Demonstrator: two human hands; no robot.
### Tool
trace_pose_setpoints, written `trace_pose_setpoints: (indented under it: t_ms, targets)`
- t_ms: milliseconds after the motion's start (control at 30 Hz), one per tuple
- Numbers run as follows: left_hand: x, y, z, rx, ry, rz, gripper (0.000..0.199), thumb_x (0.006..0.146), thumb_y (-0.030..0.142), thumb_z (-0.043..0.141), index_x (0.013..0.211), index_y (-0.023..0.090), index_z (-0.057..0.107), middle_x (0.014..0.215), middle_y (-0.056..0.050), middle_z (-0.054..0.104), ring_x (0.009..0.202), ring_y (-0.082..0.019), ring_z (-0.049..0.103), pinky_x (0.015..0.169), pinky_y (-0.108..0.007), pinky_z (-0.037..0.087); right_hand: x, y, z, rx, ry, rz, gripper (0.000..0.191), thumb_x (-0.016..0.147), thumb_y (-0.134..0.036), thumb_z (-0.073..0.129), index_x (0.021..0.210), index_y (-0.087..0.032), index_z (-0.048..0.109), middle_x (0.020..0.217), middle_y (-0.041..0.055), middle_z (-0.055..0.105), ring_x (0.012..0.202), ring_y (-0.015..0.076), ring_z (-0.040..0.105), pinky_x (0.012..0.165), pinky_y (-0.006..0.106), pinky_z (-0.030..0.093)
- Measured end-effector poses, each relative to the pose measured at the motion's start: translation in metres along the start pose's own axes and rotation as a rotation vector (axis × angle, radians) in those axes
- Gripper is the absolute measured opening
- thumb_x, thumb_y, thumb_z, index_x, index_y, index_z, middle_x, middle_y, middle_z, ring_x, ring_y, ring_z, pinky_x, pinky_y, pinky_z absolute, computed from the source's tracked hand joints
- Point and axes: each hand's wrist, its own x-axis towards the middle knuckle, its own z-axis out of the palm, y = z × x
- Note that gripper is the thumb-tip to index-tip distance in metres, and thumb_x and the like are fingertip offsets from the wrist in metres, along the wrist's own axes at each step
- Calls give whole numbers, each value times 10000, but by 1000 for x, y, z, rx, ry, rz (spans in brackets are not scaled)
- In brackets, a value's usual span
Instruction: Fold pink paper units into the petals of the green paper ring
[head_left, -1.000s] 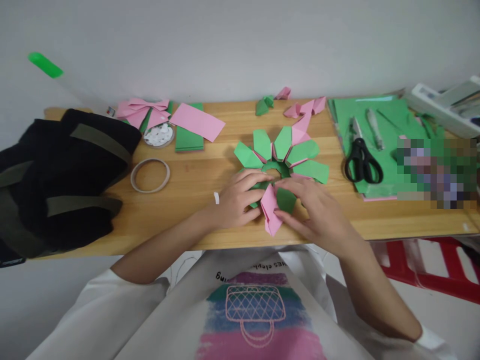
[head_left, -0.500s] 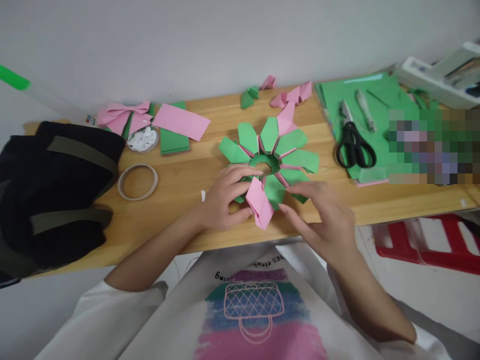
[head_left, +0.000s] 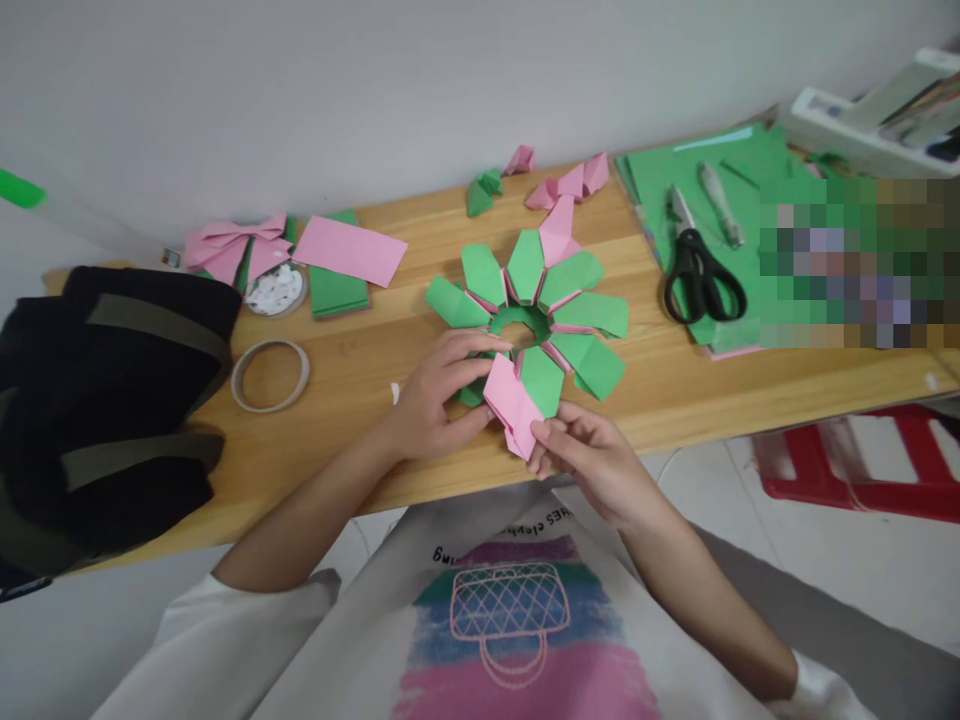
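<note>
A round green paper flower with pink folds between its petals lies on the wooden table. At its near side is a folded pink paper piece. My left hand grips the flower's near left part, fingers over the petals and thumb at the pink piece's left edge. Thumb and fingers of my right hand pinch the lower right corner of the pink piece. Another pink folded piece touches the flower's far side.
Black scissors lie on green sheets at the right. On the left are a tape roll, a black bag, a pink sheet and a pink bow. Folded scraps rest near the wall.
My right hand has moved left and down from the flower's right side and closed on the pink piece's corner. My left hand keeps its hold. The whole view has shifted slightly.
</note>
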Motion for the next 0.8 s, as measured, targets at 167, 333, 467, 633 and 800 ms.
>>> trace_pose_setpoints:
  t_ms: [167,333,467,633,800]
  targets:
    - [-1,0,-2,19,-15,-28,271,864,248,598,1132,216,576,1216,-143,619,1162,-267,569,987,-498,477,4,-3,4,308,-95,120,205,667,-290,818,732,-164,670,605,-26,656,512,59,580,521,167,492]
    - [-2,-2,-1,24,1,4,343,850,242,615,1188,237,557,1238,-135,609,1191,-271,563,997,-507,483,7,1,10,455,-61,116,197,645,-255,829,683,-181,651,599,-41,634,526,61,564,519,172,484]
    - [-4,-8,3,76,64,68,408,853,176,594,1249,256,531,1244,-117,617,1195,-266,579,981,-510,522,8,5,15,473,3,53,210,642,-247,833,640,-185,633,597,-45,623,539,54,549,539,166,488]
    - [-8,-16,5,298,126,229,431,889,144,527,1301,273,538,1155,-82,673,1101,-254,631,835,-478,610,7,4,17,503,66,30,218,639,-225,838,630,-179,625,576,-53,585,524,39,527,522,140,476]
    - [-9,-12,2,370,117,223,399,893,116,566,1272,242,567,1078,-67,707,1080,-219,644,842,-395,629,9,1,21,554,124,11,239,602,-230,864,651,-187,634,569,-62,582,509,37,532,510,127,489]
